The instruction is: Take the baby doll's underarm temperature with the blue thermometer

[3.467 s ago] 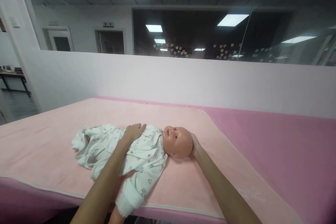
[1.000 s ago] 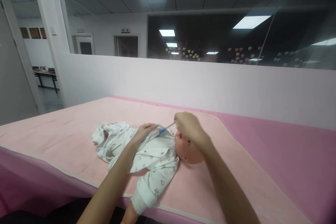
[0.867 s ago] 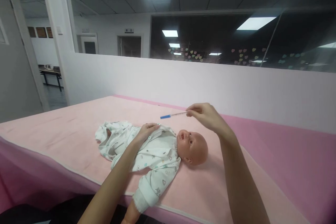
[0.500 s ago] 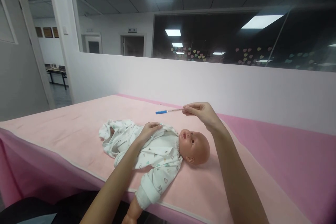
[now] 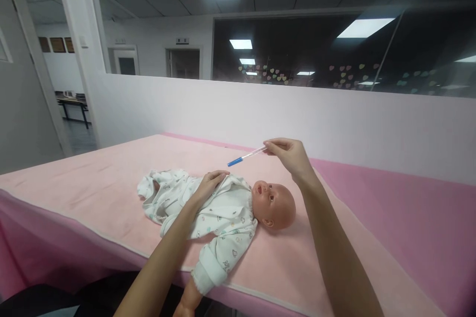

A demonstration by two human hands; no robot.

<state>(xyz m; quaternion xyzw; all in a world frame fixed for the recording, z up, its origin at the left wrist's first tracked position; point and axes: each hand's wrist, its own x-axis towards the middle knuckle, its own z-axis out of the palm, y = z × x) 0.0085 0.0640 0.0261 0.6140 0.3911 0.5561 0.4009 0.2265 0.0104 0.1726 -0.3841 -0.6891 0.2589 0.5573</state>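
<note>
Blue at one end and clear along the rest, the stick (image 5: 247, 156) looks like glass or hard plastic, can't tell which from here. Put a clock on the doll (image 5: 236, 205) with 12 pointing away from the person: the stick's up at 1 o'clock, raised over the peach mat (image 5: 107, 178) and looking clear of the doll. The right hand (image 5: 292, 157) at 2 has the plain end pinched between thumb and fingers, with the blue end (image 5: 235, 161) aimed toward 8. The left hand (image 5: 210, 184) is at 11, resting on the white printed outfit (image 5: 219, 215); can't tell if it's gripping cloth or just lying flat. Doll's head (image 5: 278, 205) is at 3, bare forearm (image 5: 189, 298) at 7.

Handling-wise I'd guess the stick weighs next to nothing, stiff, smooth enough to roll between your fingers, and easy to snap if it's glass. Pinching the very end leaves a lot hanging out, so I'd hold a bit closer to the middle, light squeeze, no bending. Doll's head looks hard and slick, the outfit soft and floppy
</note>
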